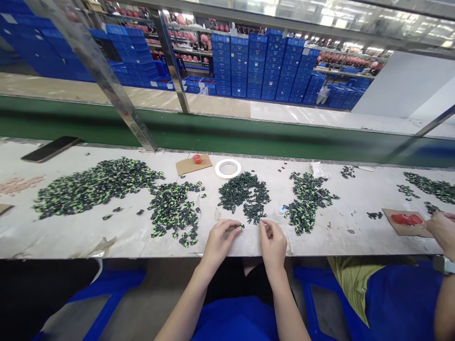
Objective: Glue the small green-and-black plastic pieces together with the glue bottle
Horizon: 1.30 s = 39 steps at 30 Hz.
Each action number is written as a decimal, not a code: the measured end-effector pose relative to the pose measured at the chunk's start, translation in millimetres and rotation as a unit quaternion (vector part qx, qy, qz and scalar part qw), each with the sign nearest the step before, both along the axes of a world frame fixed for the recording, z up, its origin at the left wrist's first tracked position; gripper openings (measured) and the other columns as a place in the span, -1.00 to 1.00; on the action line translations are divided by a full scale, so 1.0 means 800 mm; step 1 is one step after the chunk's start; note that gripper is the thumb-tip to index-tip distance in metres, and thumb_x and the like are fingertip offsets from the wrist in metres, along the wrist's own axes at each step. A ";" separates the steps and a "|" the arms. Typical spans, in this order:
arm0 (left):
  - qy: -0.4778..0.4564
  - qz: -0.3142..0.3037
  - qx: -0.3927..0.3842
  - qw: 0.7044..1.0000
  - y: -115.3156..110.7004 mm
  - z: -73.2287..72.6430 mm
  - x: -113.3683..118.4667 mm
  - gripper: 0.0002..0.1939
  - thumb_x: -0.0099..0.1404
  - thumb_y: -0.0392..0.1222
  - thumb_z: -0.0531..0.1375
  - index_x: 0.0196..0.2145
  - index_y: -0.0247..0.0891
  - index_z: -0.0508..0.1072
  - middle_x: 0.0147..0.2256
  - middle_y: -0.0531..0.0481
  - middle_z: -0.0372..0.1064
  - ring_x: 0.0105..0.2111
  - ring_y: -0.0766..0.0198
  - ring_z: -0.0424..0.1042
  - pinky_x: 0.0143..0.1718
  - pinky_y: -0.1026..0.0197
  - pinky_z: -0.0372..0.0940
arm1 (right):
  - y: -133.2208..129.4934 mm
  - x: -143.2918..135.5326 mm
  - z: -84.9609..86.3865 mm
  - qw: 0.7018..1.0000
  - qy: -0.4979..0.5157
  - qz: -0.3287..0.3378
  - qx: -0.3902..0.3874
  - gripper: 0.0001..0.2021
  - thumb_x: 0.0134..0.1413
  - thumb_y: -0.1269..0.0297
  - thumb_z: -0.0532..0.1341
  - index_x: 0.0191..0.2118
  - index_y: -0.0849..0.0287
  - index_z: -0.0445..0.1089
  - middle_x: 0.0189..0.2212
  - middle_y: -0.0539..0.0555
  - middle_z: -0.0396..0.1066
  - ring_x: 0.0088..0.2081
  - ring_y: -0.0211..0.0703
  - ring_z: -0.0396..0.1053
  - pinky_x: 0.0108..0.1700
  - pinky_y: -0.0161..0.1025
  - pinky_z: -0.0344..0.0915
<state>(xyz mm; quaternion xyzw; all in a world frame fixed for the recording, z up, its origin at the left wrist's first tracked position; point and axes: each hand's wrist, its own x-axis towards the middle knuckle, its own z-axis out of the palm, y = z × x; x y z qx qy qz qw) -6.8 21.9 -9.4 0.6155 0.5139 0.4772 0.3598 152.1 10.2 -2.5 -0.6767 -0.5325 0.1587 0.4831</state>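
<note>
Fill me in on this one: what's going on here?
A person works at a white table with bare hands. The left hand has a small black-and-green piece at its fingertips. The right hand is by the near edge of a dark pile; whether it holds anything is unclear. Black-and-green piles lie to the left and right. Another person's hand is at far right.

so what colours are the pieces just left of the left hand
The pieces are black and bright green, clearest in the head view.
</note>
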 end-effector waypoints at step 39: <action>-0.045 -0.053 -0.025 0.997 -0.018 0.040 0.014 -0.86 0.21 -0.21 0.22 -0.28 -0.21 0.57 -0.27 -0.09 0.50 -0.19 0.15 0.45 -0.08 0.11 0.35 | -0.010 0.003 0.024 0.923 0.318 0.212 -0.044 -0.90 -0.11 0.24 0.37 -0.42 0.11 0.58 -0.41 0.07 0.58 -0.34 -0.09 0.52 -0.27 -0.19 0.48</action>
